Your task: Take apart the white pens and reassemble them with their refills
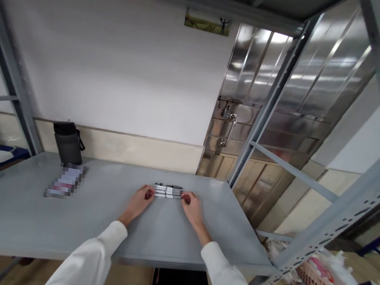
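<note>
Several white pens with dark caps lie side by side in a row on the grey table. My left hand touches the left ends of the row with its fingertips. My right hand presses against the right ends. Both arms wear white sleeves. The pens rest flat on the table between the two hands.
A dark cylindrical pouch stands at the back left, with a blurred flat packet in front of it. Grey shelving posts frame the table. A metal door is behind, and a basket with litter lies on the floor right.
</note>
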The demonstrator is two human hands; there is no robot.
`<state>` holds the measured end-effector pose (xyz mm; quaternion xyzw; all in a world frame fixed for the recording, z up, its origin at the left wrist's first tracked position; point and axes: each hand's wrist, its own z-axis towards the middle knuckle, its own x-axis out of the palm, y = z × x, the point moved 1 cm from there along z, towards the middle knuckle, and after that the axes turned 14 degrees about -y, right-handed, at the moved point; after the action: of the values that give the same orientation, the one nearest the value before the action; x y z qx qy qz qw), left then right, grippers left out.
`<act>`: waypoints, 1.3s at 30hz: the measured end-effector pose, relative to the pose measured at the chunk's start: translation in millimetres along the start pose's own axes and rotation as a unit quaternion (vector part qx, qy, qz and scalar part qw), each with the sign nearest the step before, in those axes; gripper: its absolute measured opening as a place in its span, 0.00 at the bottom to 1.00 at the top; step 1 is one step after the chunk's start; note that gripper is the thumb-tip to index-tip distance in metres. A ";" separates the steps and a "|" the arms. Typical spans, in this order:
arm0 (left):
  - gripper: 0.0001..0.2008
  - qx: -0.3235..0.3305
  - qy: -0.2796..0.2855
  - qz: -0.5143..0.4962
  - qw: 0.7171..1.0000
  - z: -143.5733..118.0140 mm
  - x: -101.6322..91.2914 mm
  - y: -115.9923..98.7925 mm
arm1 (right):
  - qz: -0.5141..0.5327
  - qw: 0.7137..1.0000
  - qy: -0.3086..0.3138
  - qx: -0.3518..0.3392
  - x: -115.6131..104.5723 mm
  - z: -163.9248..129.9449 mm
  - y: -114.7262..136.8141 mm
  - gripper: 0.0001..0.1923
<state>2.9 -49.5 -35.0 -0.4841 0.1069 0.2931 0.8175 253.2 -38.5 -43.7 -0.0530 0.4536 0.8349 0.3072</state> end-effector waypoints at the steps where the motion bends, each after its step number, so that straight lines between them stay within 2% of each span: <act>1: 0.06 0.000 0.000 0.000 1.000 -0.6 -1.2 -2.0 | 0.000 1.000 0.004 -0.003 0.0 0.1 0.5 0.10; 10: 0.09 0.016 -0.001 -0.021 1.000 -1.2 -5.0 -5.3 | -0.010 0.997 0.054 -0.050 -7.4 1.1 16.1 0.05; 15: 0.07 0.131 -0.046 0.054 0.989 4.0 -13.6 -28.2 | 0.036 0.994 0.084 -0.054 -11.2 18.9 27.4 0.07; 18: 0.10 0.176 -0.045 0.120 0.976 21.9 -13.4 -47.4 | 0.048 0.989 0.119 -0.075 -7.1 42.3 33.2 0.08; 21: 0.07 0.204 0.035 0.148 0.967 50.7 -2.8 -55.8 | 0.072 0.988 0.124 -0.058 4.5 66.8 33.4 0.10; 24: 0.07 0.204 0.058 0.163 0.963 77.1 12.6 -48.2 | 0.094 0.987 0.126 0.006 19.2 80.2 24.4 0.13; 26: 0.08 0.205 0.058 0.171 0.962 87.1 22.4 -36.9 | 0.084 0.988 0.129 0.018 25.6 80.8 15.7 0.15; 30: 0.09 0.203 0.060 0.166 0.963 87.9 34.6 -12.5 | 0.023 0.982 0.182 -0.044 24.3 71.4 3.4 0.31; 33: 0.10 0.208 0.079 0.148 0.964 81.9 36.7 -2.5 | -0.010 0.972 0.223 -0.066 16.6 66.4 1.3 0.40; 35: 0.10 0.204 0.081 0.136 0.966 79.5 36.3 0.0 | -0.015 0.969 0.235 -0.071 12.7 66.0 1.8 0.41; 39: 0.11 0.207 0.099 0.139 0.963 78.0 37.0 1.7 | -0.008 0.967 0.242 -0.079 10.6 68.0 0.6 0.34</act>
<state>23.2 31.7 -13.5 -0.3114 0.3115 0.3260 0.8365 257.2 19.9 -7.5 -0.2813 0.4466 0.8280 0.1892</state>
